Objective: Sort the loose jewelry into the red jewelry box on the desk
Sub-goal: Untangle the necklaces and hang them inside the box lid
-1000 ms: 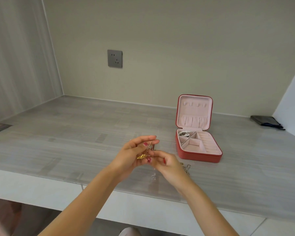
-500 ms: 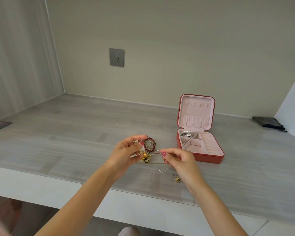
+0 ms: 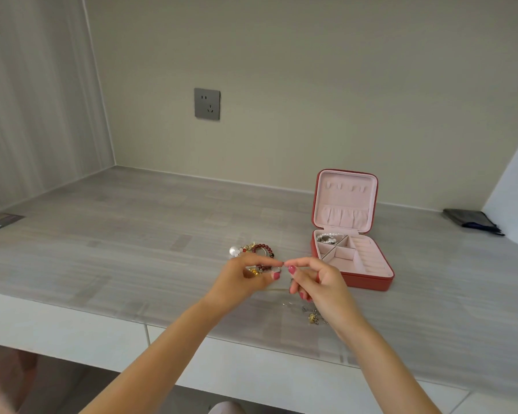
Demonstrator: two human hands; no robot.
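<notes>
Left hand (image 3: 245, 276) covers part of the loose jewelry (image 3: 253, 252); what its pinched fingertips hold is too small to tell. Thin gold chain (image 3: 277, 290) runs left-right between both hands; right hand (image 3: 317, 282) pinches its end. Red jewelry box (image 3: 352, 258), lid upright, sits on table (image 3: 117, 234) just right of the hands

- Left hand (image 3: 245, 277) and right hand (image 3: 317, 280): fingertips meet above the desk (image 3: 117, 240), pinching a thin gold chain (image 3: 277, 290).
- Loose jewelry pile (image 3: 253, 251): just behind the hands.
- Red jewelry box (image 3: 352, 258): open, lid upright, pearls (image 3: 326, 237) in rear-left compartment.
</notes>
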